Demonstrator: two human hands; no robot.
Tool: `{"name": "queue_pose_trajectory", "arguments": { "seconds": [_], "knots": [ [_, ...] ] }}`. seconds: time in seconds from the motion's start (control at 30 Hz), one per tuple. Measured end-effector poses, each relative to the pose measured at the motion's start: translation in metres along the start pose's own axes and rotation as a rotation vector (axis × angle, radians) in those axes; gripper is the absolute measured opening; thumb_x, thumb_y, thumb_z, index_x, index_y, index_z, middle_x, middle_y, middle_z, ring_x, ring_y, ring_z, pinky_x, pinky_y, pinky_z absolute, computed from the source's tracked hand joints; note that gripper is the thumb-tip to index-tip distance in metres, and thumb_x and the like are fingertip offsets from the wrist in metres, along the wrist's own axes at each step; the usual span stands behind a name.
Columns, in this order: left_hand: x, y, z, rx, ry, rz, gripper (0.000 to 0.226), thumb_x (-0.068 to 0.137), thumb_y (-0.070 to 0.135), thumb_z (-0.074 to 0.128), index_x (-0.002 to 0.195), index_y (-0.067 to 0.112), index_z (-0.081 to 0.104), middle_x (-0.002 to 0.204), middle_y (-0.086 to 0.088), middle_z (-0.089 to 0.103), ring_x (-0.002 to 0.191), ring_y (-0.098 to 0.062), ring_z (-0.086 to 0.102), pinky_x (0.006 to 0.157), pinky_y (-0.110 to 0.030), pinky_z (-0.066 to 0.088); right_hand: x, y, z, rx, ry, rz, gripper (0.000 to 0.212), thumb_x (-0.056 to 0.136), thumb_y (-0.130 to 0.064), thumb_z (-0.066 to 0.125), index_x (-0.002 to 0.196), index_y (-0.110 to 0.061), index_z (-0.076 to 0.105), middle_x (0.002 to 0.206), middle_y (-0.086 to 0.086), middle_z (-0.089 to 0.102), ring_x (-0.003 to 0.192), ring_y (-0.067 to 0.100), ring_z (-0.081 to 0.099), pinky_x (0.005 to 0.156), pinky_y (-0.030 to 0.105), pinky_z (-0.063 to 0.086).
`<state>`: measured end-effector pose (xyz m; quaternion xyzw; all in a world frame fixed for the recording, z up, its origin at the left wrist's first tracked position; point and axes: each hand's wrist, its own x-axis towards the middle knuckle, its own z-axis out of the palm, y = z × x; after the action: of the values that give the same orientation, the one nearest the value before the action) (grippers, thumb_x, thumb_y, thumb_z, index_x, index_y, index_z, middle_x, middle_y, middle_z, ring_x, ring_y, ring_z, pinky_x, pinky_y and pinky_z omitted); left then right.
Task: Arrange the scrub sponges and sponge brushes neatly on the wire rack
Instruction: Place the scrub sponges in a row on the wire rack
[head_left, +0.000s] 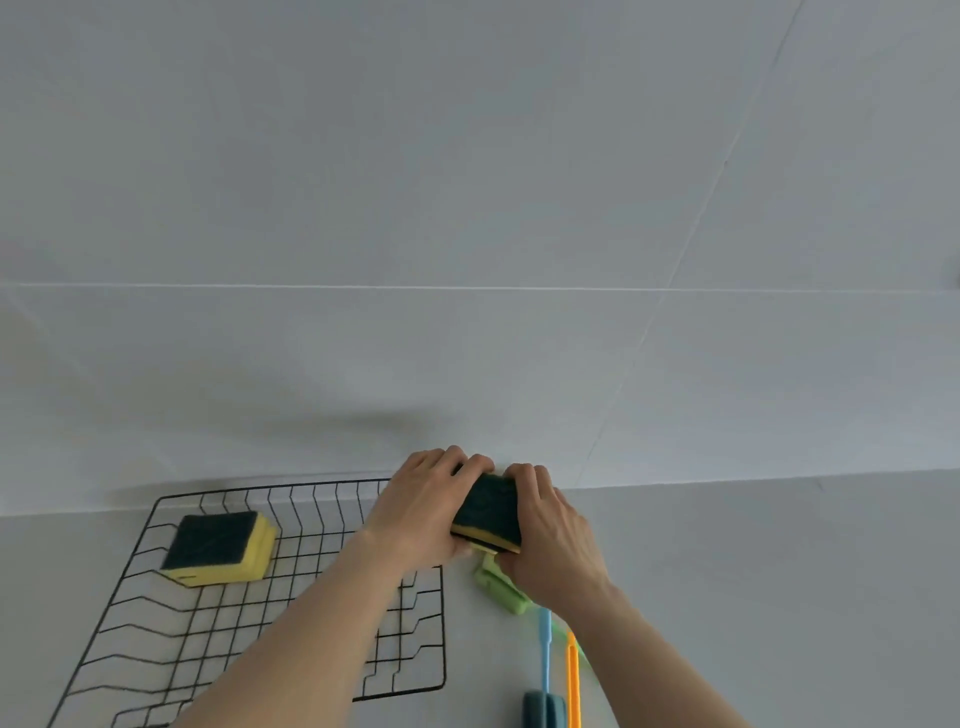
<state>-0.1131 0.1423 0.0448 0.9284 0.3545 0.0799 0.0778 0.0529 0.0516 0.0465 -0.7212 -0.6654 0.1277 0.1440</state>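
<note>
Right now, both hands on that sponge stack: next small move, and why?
Probably carry the held sponges left and set them on the wire rack beside the stack already there. Both the left hand and right hand grip them just past the rack's right edge, with open rack space next to that stack.

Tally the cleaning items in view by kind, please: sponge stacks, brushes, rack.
Sponge stacks: 2, one on the rack, one held between both hands
Brushes: 3, green, blue, orange
Rack: 1
Total: 6
</note>
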Motion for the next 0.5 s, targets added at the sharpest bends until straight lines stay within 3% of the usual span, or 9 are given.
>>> {"name": "queue_pose_trajectory", "arguments": {
  "seconds": [0.23,0.5],
  "knots": [
    [-0.076,-0.067,-0.013,0.018,0.008,-0.165,0.096,0.064,0.054,0.082,0.139,0.035,0.026,0.122,0.004,0.052,0.113,-0.02,0.049,0.107,-0.036,0.035,0.021,-0.081,0.043,-0.031,-0.047,-0.137,0.085,0.066,-0.028,0.086,0.131,-0.031,0.03,0.115,-0.005,0.044,0.094,0.019,0.056,0.07,0.034,0.056],
    [-0.124,-0.143,0.006,-0.042,-0.013,-0.267,0.106,0.06,0.061,0.082,0.141,0.03,0.021,0.124,0.003,0.055,0.117,-0.021,0.049,0.111,-0.037,0.032,0.051,-0.139,0.101,-0.064,-0.146,-0.185,0.082,0.068,-0.021,0.081,0.133,-0.03,0.033,0.115,-0.004,0.046,0.088,0.023,0.059,0.061,0.033,0.05]
  ]
}}
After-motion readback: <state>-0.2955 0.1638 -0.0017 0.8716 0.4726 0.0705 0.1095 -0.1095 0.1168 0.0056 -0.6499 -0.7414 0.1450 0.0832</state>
